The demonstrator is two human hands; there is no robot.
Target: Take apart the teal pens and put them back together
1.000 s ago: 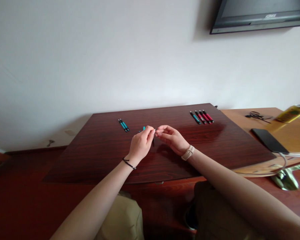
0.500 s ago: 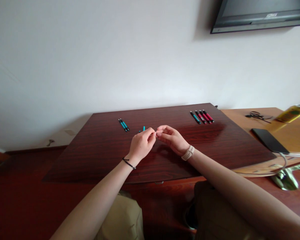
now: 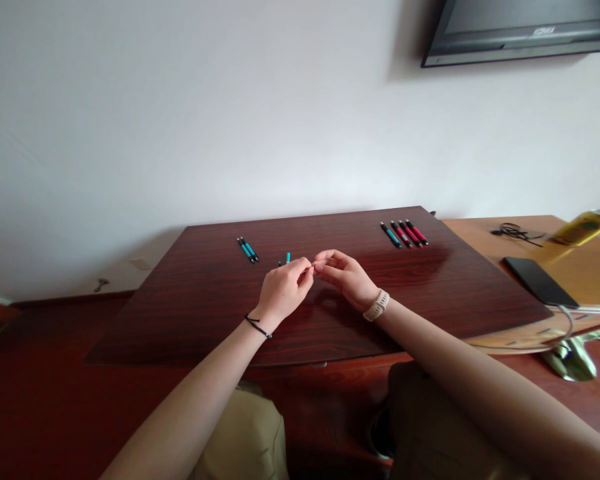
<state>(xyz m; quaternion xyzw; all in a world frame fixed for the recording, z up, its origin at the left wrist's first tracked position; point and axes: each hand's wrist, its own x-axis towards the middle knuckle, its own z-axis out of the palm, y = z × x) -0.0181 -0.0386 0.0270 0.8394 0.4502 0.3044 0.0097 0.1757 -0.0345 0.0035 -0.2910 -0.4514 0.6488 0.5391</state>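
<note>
Over the middle of the dark wooden table (image 3: 205, 287), my left hand (image 3: 286, 287) and my right hand (image 3: 347, 279) meet at the fingertips. Both pinch something too small to make out. Just beyond my left hand lies a small turquoise piece (image 3: 289, 257), partly hidden by it, with a tiny dark piece beside it. Two turquoise pens (image 3: 248, 249) rest side by side to the left. Over at the right back, a turquoise pen (image 3: 391, 235) lies in a row with several red pens (image 3: 414, 232).
A lighter wooden surface (image 3: 500, 230) adjoins on the right, bearing a black phone (image 3: 540, 282) with a cable, a black cord (image 3: 515, 232) and a tilted yellow can (image 3: 583, 228). A television (image 3: 525, 33) hangs on the wall. My knees are below the near edge.
</note>
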